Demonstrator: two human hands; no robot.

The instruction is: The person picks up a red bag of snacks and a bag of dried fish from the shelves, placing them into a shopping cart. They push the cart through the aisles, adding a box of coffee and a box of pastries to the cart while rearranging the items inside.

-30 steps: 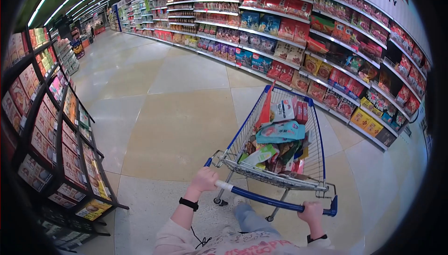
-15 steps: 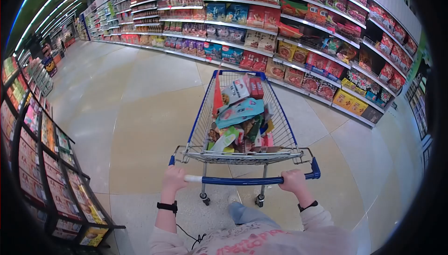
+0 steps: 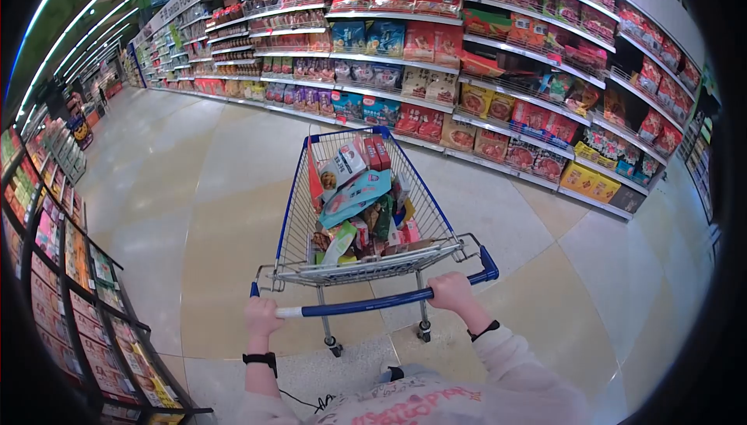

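Note:
A wire shopping cart [image 3: 436, 226] with blue trim stands in front of me, turned slightly left. My left hand [image 3: 263, 316] is closed round the left end of its blue handle [image 3: 366, 305], next to a white section. Further along the bar, my right hand [image 3: 451, 291] grips near the right end. Inside the basket lie a light blue bag [image 3: 356, 198], a white pouch with a food picture [image 3: 342, 168], red boxes [image 3: 377, 152] and a green and white package [image 3: 340, 244]. Several other packages beneath are partly hidden.
Long shelves of packaged food [image 3: 436, 43] run across the far side of the aisle and curve to the right. A dark-framed display rack [image 3: 85, 308] stands close on my left. Tiled floor [image 3: 226, 215] stretches away to the far left.
The cart has shifted left in view and its front has swung left. Both my hands have moved left with the handle, still gripping it. The handle now tilts up toward the right.

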